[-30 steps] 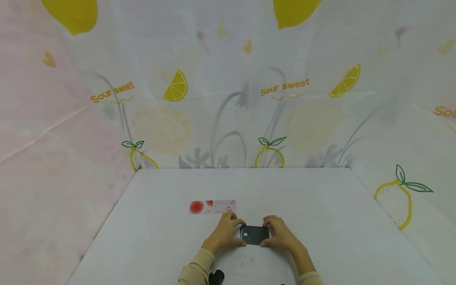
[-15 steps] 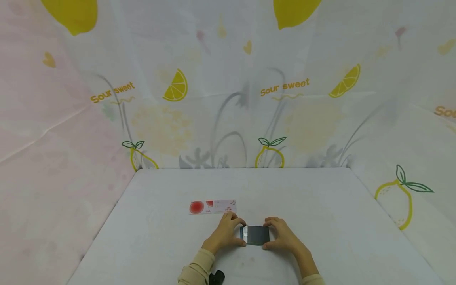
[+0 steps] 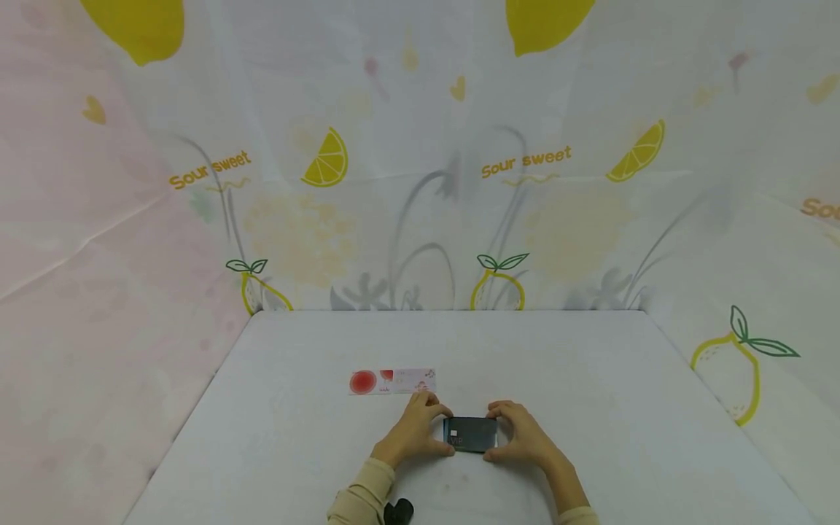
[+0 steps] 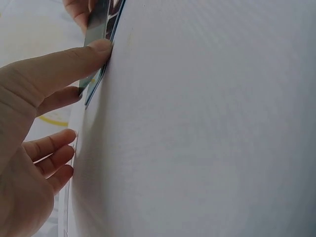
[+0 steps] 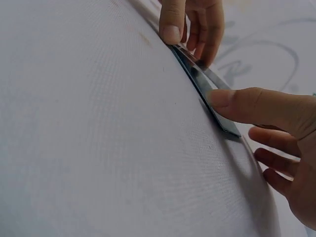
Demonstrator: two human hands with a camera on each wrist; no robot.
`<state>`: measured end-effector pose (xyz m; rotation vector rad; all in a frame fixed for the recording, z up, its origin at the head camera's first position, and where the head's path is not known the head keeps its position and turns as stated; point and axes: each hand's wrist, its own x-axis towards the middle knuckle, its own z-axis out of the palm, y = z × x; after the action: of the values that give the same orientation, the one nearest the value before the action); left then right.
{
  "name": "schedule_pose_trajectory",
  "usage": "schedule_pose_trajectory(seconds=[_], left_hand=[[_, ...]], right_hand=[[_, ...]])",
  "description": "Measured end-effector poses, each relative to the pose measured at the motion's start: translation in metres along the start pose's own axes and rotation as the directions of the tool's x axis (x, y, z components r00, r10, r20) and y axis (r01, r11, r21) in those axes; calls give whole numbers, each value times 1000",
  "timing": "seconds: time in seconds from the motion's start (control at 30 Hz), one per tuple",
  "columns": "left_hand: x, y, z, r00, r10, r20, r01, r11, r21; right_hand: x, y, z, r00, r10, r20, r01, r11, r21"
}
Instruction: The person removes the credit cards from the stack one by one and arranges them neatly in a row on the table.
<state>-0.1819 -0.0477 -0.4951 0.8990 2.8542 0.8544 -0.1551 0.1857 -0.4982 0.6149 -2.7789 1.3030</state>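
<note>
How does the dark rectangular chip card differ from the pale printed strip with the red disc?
The dark card is near black; the pale strip is pinkish white. The card is shorter, the strip longer and narrower. The left hand and right hand hold the card; the strip lies flat. Both are rectangular.

From far off, I can see the right hand (image 5: 296,123) with its thumb on the edge of a dark, shiny card (image 5: 201,81), near one end. The left hand (image 5: 197,19) is at the other end. Under them is a white table (image 5: 98,123); grey curvy lines mark the pale wall (image 5: 269,64) behind.
</note>
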Motion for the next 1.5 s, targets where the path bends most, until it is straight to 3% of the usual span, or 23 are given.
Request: schedule_pose_trajectory(seconds=[0.3, 0.6, 1.1, 1.33, 1.5], left_hand=[[1, -1, -1, 1000, 27, -14, -27, 999, -31], [5, -1, -6, 995, 97, -39, -100, 992, -80], [10, 3, -18, 996, 82, -43, -89, 979, -183], [15, 4, -22, 994, 93, -60, -104, 975, -198], [18, 4, -24, 993, 95, -71, -108, 967, -230]], right_hand=[[1, 3, -4, 998, -50, -29, 50, 998, 28], [6, -5, -9, 1000, -14, -2, 14, 1000, -2], [11, -13, -17, 1000, 5, 12, -5, 1000, 13], [15, -11, -23, 998, -68, -6, 68, 997, -28], [19, -11, -27, 997, -71, -1, 71, 997, -32]])
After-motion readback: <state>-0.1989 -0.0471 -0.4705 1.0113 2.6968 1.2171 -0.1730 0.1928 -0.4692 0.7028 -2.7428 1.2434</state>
